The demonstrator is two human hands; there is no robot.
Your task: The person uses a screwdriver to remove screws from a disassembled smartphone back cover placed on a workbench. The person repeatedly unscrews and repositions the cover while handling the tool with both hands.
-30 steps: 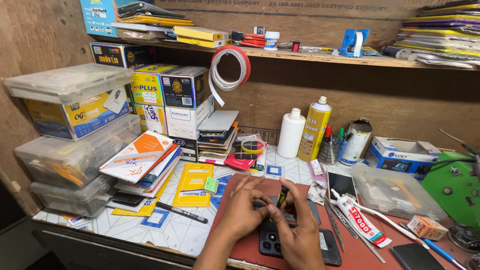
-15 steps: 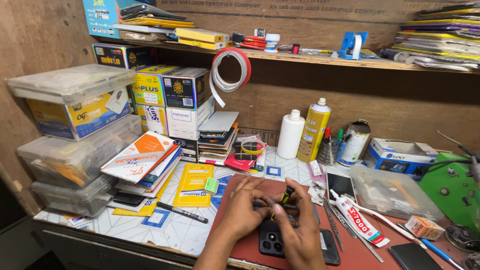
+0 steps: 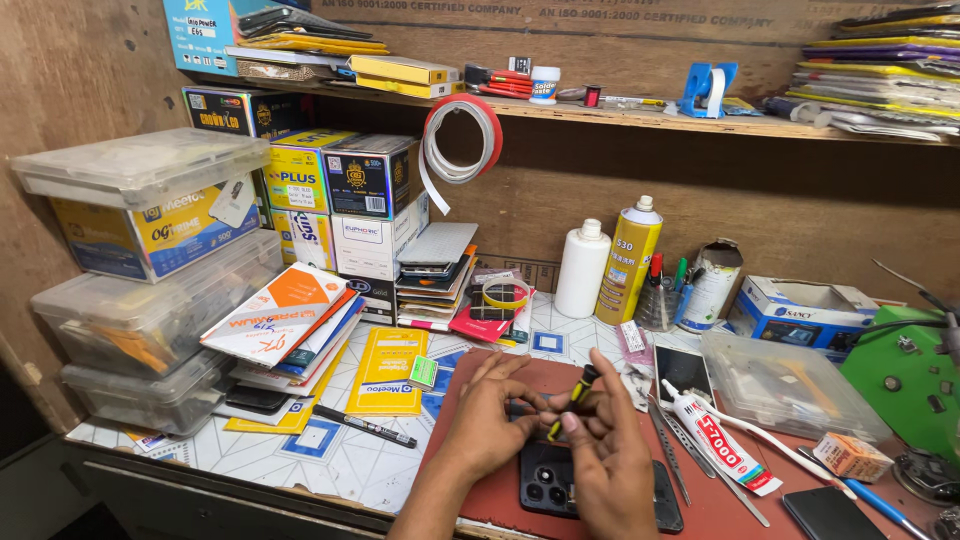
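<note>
Landmark: the dark red work mat (image 3: 730,500) at the front of the bench.

Left of the mat lie a black pen (image 3: 365,427) and a yellow packet (image 3: 388,370).

On the mat's near edge lies a black phone (image 3: 550,480), back up, camera cluster visible. Both hands work directly above its upper end.

The left hand (image 3: 487,415) hovers over the phone's top left corner, fingers curled inward; whether they pinch anything cannot be told, the fingertips being hidden.

The right hand (image 3: 605,450) covers the phone's right half and grips a small black-and-yellow screwdriver (image 3: 572,398), tip angled down between the two hands toward the phone.

Right of the hands, on the mat, lie metal tweezers (image 3: 668,455) and a white glue tube (image 3: 712,440).
</note>
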